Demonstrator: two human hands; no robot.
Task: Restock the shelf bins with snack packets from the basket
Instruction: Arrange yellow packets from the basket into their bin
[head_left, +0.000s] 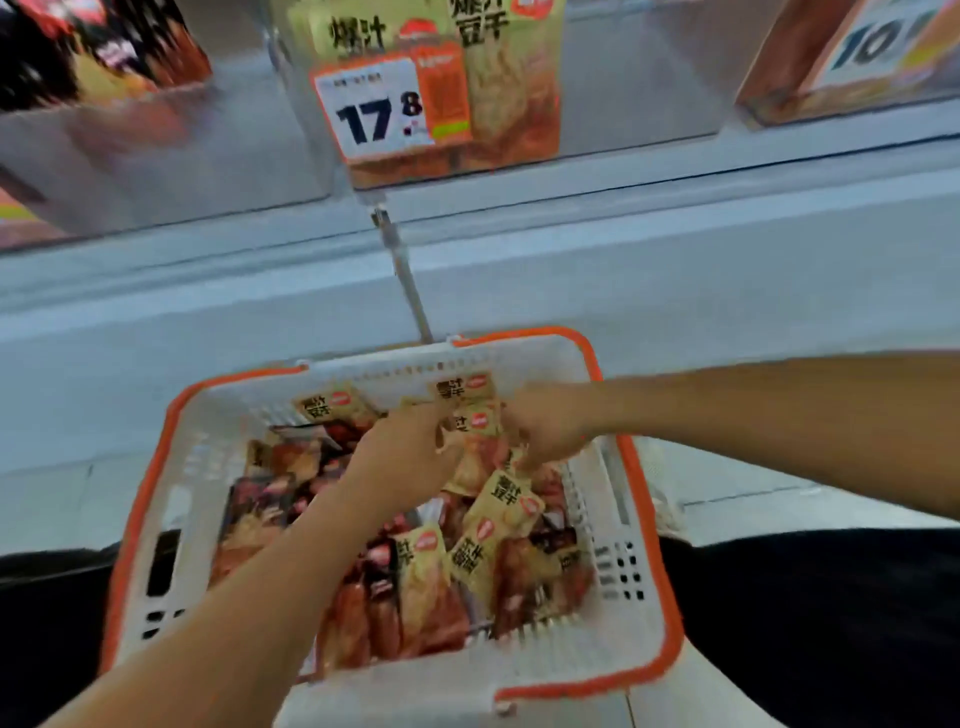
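A shop aisle with pale shelving fills the view, and clear shelf bins (597, 88) sit above, one fronted by a price tag (382, 111) reading 17.8. Below them I see the white basket (171, 519) with orange trim, packed with snack packets (501, 512) in tan and darker red wrappers. My left hand (410, 449) and right hand (545, 428) both reach into the far end, each grip curled onto tan packets, though blur hides exactly how many. I'd gather only the tan ones matching the bin behind the tag, squeezing lightly so none slip. The metal rod (405, 280) hanging under the tag stands right above the basket, so I'd lift around it
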